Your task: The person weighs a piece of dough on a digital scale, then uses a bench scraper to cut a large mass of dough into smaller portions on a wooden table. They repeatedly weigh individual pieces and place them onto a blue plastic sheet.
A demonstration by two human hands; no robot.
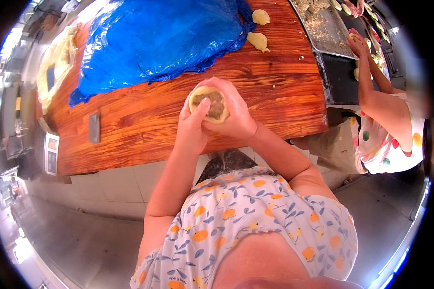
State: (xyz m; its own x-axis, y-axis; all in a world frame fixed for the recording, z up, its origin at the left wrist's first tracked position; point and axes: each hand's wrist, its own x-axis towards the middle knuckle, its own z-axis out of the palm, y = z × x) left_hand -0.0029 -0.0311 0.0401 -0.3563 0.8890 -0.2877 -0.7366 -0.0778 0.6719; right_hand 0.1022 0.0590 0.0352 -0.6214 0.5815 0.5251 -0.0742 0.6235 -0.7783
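Cupped between both hands, above the near part of the wooden table (pixel 144 127), is a round of pale dough with brown filling (pixel 218 105) exposed in its middle. My left hand (pixel 194 123) closes on its left side, with the thumb pressed onto the filling. Around the right and far edge curls my right hand (pixel 238 113), its fingers wrapped about the dough rim. The underside of the dough is hidden by the hands. Two flattened dough pieces, one round (pixel 261 17) and one longer (pixel 258 42), lie apart on the table beyond my hands.
A blue plastic sheet (pixel 154 43) covers something at the back. A grey rectangular block (pixel 95 127) lies at left, near a scale-like device (pixel 51 153). Right, a metal tray (pixel 323 29) holds crumbly filling; a black tray (pixel 341 77) adjoins it. A co-worker's hands (pixel 357 43) hold dough there.
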